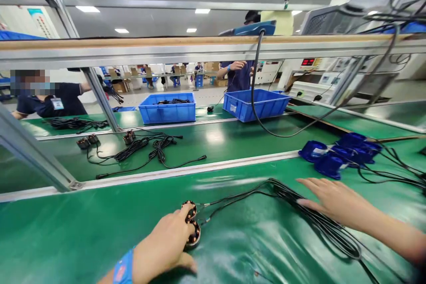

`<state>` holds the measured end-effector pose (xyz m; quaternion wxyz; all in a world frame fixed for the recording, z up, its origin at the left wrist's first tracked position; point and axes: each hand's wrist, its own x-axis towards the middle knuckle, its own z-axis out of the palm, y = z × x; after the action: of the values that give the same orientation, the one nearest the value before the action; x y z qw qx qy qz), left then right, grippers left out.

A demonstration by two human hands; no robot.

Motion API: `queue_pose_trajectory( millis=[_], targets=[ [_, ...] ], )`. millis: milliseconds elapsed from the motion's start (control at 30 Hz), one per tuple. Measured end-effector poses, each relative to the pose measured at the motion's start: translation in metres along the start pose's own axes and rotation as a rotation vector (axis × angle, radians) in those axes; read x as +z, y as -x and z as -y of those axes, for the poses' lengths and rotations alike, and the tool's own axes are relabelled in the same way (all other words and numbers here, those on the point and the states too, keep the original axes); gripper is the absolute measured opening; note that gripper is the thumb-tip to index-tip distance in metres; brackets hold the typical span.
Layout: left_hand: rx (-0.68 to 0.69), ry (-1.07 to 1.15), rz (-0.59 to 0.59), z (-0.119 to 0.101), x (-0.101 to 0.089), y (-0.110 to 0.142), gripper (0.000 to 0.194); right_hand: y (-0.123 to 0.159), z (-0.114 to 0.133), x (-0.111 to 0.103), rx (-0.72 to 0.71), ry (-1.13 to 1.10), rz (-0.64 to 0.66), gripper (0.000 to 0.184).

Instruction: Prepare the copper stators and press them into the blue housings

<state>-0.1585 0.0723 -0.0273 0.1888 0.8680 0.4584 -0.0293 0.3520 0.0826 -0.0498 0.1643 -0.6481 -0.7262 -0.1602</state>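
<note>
Two small round motor stators with copper windings lie side by side on the green mat: the upper stator (190, 209) and the lower stator (193, 233). My left hand (166, 244), with a blue wristband, rests its fingertips on them, thumb spread apart. From the stators, thin black leads run right to a long looped bundle of black cable (313, 213). Flat and with fingers stretched out, my right hand (336, 199) is over or beside that bundle; whether it touches the cable I cannot tell. Part of each stator is hidden under my left fingers.
Blue plastic housings (342, 153) with black cables lie at the right. Beyond a white rail are more stators (88, 141) with cables, a left blue bin (167, 108) and a right blue bin (256, 104). A hanging black cord (254, 75) crosses ahead. Two people stand across the bench.
</note>
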Motion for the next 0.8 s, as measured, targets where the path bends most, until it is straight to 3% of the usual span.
queue_pose_trajectory(
  millis=[100, 200, 333, 467, 533, 633, 800],
  targets=[
    [0.01, 0.043, -0.116, 0.019, -0.028, -0.004, 0.041, -0.045, 0.065, 0.0, -0.079, -0.171, 0.227, 0.056],
    [-0.112, 0.013, -0.262, 0.046, -0.037, -0.016, 0.033, -0.113, 0.163, 0.003, -0.119, -0.485, 0.426, 0.041],
    [-0.237, -0.059, -0.34, 0.077, -0.02, -0.038, 0.039, -0.203, 0.295, 0.044, -0.185, -0.583, 0.559, 0.046],
    [-0.31, -0.115, -0.376, 0.098, 0.001, -0.057, 0.043, -0.271, 0.393, 0.094, -0.117, -0.534, 0.597, 0.068],
    [-0.316, -0.121, -0.388, 0.106, 0.008, -0.063, 0.044, -0.294, 0.426, 0.11, -0.075, -0.504, 0.625, 0.075],
    [-0.313, -0.108, -0.413, 0.118, 0.016, -0.068, 0.041, -0.314, 0.453, 0.128, -0.019, -0.453, 0.679, 0.076],
    [-0.28, -0.061, -0.452, 0.127, 0.027, -0.072, 0.038, -0.322, 0.451, 0.15, 0.12, -0.369, 0.672, 0.068]
  ],
)
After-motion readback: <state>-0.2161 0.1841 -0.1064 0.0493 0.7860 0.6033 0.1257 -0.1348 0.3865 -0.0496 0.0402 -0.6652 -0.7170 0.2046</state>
